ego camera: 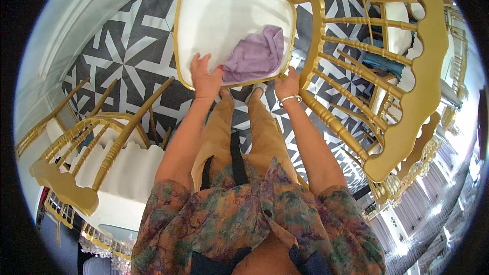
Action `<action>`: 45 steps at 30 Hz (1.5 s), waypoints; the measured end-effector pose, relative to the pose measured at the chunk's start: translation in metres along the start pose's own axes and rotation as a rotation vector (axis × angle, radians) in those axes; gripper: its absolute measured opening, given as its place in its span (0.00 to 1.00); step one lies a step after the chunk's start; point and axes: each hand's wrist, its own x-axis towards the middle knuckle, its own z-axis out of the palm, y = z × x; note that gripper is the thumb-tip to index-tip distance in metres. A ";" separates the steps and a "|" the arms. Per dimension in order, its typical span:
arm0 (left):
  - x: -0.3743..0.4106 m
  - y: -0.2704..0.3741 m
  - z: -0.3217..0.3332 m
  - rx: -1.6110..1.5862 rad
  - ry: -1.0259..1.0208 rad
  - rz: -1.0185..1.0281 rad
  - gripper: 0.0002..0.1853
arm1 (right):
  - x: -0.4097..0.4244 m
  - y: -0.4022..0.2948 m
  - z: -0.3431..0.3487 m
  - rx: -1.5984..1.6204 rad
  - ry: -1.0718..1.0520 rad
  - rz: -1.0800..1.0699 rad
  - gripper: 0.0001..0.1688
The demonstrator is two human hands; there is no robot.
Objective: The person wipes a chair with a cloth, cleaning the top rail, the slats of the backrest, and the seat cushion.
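Note:
A gold chair (431, 57) with turned spindles stands before me, its white seat (214, 19) rimmed in gold. A crumpled purple cloth (256, 53) lies on the seat's near right part. My left hand (206, 78) rests at the seat's near left edge, fingers spread over the white surface, with the thumb at the cloth's left edge. At the near right corner, beside the chair back, my right hand (287, 84) has its fingers at the gold rim; it wears a silver-coloured bracelet (289, 101). Its grip is partly hidden.
Another gold chair (65, 183) stands at the lower left beside a white-draped table (118, 168). More gold chairs and white cloths are at the right. A white moulded wall (65, 26) runs along the upper left. The floor (130, 53) has a black-and-white geometric pattern.

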 end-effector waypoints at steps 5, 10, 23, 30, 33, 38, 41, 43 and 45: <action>0.009 -0.035 -0.017 0.150 0.010 0.048 0.31 | 0.010 -0.021 0.032 -0.012 0.187 -0.236 0.35; 0.030 -0.005 -0.021 0.448 -0.153 0.063 0.48 | 0.014 -0.069 0.069 -0.125 0.149 -0.123 0.50; 0.044 0.007 -0.013 0.589 -0.433 -0.017 0.68 | 0.034 -0.017 0.104 0.075 0.483 0.323 0.48; 0.043 0.007 -0.010 0.634 -0.400 -0.031 0.68 | 0.070 -0.017 0.079 -0.079 0.483 0.117 0.38; 0.041 0.000 -0.007 0.641 -0.370 0.006 0.70 | 0.110 -0.023 0.061 0.017 0.485 0.020 0.36; 0.044 0.004 -0.002 0.624 -0.358 0.033 0.70 | 0.198 -0.031 0.045 0.060 0.556 -0.234 0.34; 0.042 0.000 -0.004 0.615 -0.332 0.070 0.71 | 0.208 -0.040 0.042 0.039 0.518 -0.223 0.34; 0.040 -0.005 -0.004 0.619 -0.332 0.060 0.71 | 0.193 -0.034 0.043 0.052 0.459 -0.200 0.36; 0.041 -0.006 -0.005 0.625 -0.345 0.040 0.71 | 0.152 -0.025 0.054 0.009 0.444 -0.079 0.39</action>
